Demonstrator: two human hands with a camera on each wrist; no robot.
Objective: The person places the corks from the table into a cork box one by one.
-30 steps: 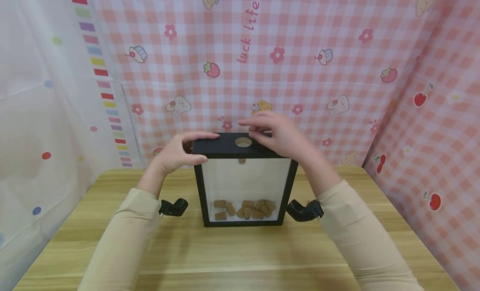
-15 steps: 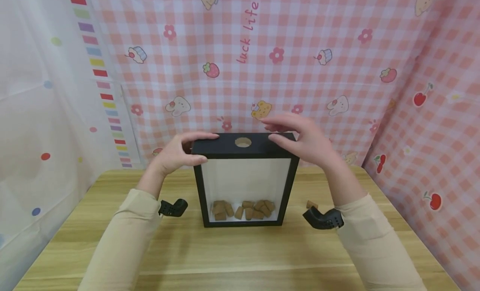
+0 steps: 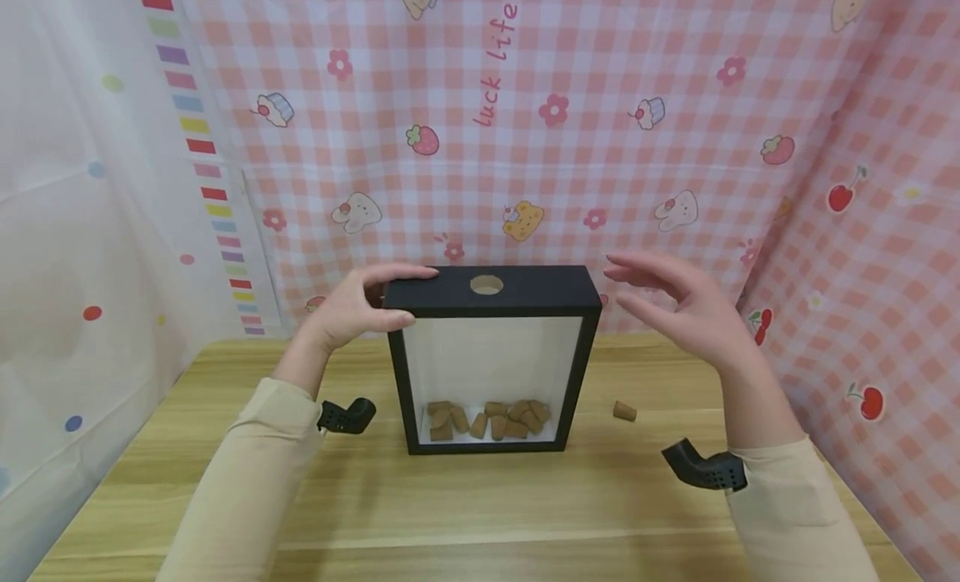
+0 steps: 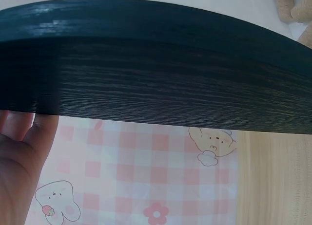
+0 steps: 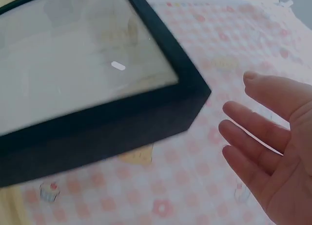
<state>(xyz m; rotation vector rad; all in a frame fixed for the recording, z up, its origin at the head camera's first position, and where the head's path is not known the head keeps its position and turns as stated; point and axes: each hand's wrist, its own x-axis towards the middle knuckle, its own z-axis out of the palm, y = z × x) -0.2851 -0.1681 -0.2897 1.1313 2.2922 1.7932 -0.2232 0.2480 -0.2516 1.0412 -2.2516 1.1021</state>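
Observation:
A black shadow box frame (image 3: 498,294) with a clear front stands upright on the table, a round hole (image 3: 487,285) in its top. Several brown corks (image 3: 517,419) lie inside along its bottom. My left hand (image 3: 352,307) grips the upper left corner, thumb at the front edge and fingers over the top; in the left wrist view its fingers (image 4: 44,132) lie against the dark side. My right hand (image 3: 686,311) is in the air beyond the frame's right side, holding nothing, fingers apart in the right wrist view. Below it, a single cork (image 3: 624,411) lies on the table.
The wooden table (image 3: 480,515) reaches back to a pink checked cloth (image 3: 465,182), with more cloth hanging at both sides. Black camera mounts (image 3: 347,415) sit at both wrists, close over the tabletop in the head view.
A cork dropped from the hole to join those inside. My right hand has moved right, away from the frame's top, uncovering the loose cork on the table. The left hand kept its place.

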